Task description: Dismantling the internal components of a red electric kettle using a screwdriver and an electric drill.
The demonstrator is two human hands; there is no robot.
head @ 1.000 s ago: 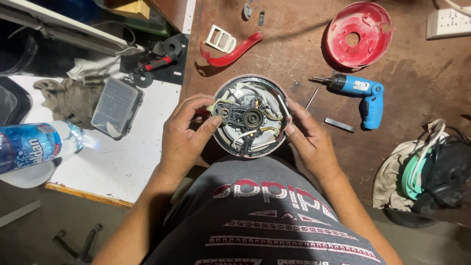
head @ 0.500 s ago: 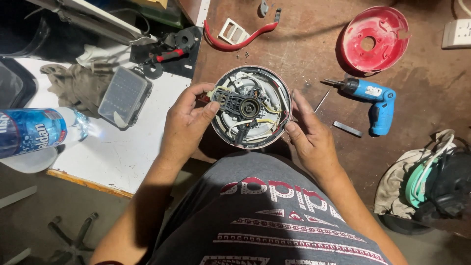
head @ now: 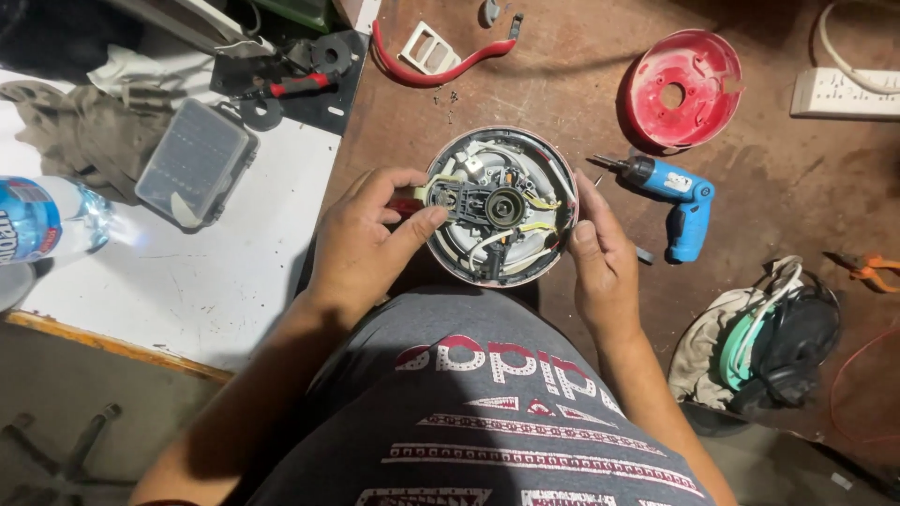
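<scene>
From the head camera we look straight down at a round appliance base (head: 502, 206), turned underside up and held just above our lap, over the edge of a brown bench (head: 562, 84). Our left hand (head: 370, 239) is curled around the base's left rim, thumb pressed against the black bracket (head: 483, 203) that crosses its middle, fingers bent over the edge. Our right hand (head: 600, 262) cups the right rim, thumb laid along the side and fingers wrapped underneath, out of sight. Inside the open base we see white and yellow wires (head: 525, 225) looped around the bracket.

Just right of the base a blue cordless screwdriver (head: 670, 192) lies on the bench, its tip pointing toward the base. Above it rests a red round cover (head: 684, 89), hollow side up, and a white power strip (head: 844, 92) sits at the far right. A red curved handle (head: 431, 66) lies at the top of the bench. To the left, on a white board (head: 216, 272), we see a clear plastic case (head: 195, 161), a grey rag (head: 80, 131) and a water bottle (head: 42, 220) on its side.
</scene>
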